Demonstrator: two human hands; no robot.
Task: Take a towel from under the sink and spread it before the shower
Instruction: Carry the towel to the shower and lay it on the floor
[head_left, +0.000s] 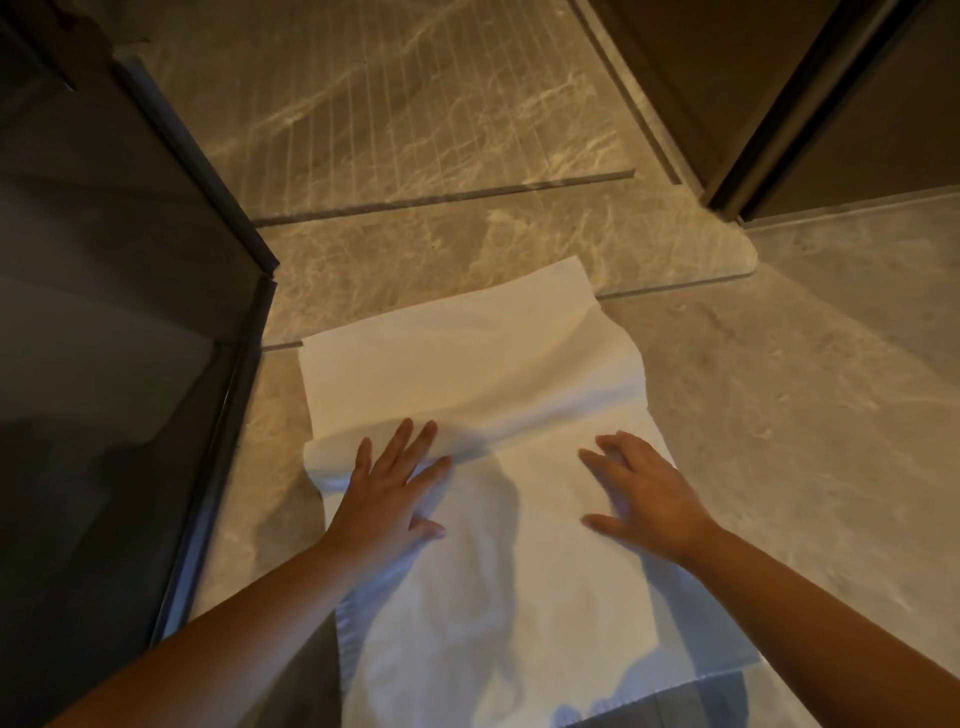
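— What's the room like?

— Beige marble floor (789, 426) in warm light. A dark-framed glass panel (104, 312) stands along the left, a dark door frame (769, 130) at the top right. Between them is the shower floor (415, 114), cut with parallel grooves, and a marble sill (493, 244) runs along its near edge.

— And the towel?

— The white towel (467, 364) lies lengthwise on the floor just beside the glass panel. Its far end lies over the sill's near edge, and a raised fold crosses it just beyond the hands.

— What are the 2 hands doing?

— Both lie palm down on the towel with bare forearms stretched forward. The left hand (395, 493) is flat, fingers spread, fingertips touching the fold. The right hand (644, 493) is flat too, fingers straight and splayed, near the towel's right edge. Neither grips the cloth.
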